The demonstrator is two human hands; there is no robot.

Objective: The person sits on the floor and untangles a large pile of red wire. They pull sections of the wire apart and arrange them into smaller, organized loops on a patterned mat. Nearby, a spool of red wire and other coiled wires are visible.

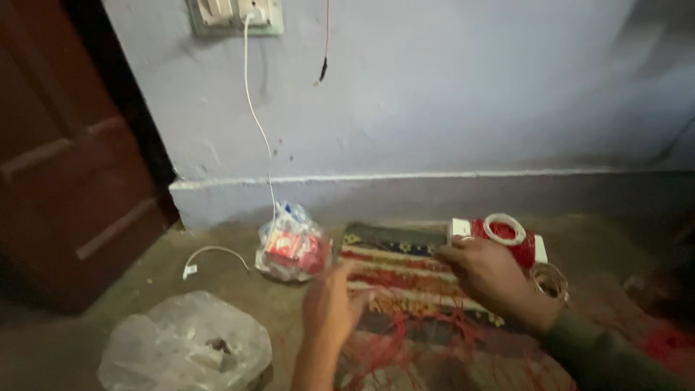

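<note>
The right hand (486,274) rests on the near end of a white box of red bangles (499,239). Its fingers are curled over the edge of the box, so the grip is closed on it, probably to keep the box steady on the floor. One white ring (504,228) sits on top of the red bangles, just behind the fingers. One coil of thin pale wire (550,280) lies beside the wrist, touching the side of the box.

The left hand (331,303) hovers above the striped mat (394,279). Its fingers are loosely spread and it holds nothing; the picture is blurred here. Loose red threads (405,340) lie on the mat between both hands, too tangled to count.

Further out, there are two plastic bags on the floor (217,279): one small bag with red packets (293,250) by the wall, and one larger clear bag (184,347) in front. One white cable (255,108) hangs from the wall socket (235,14) down to the floor.
</note>
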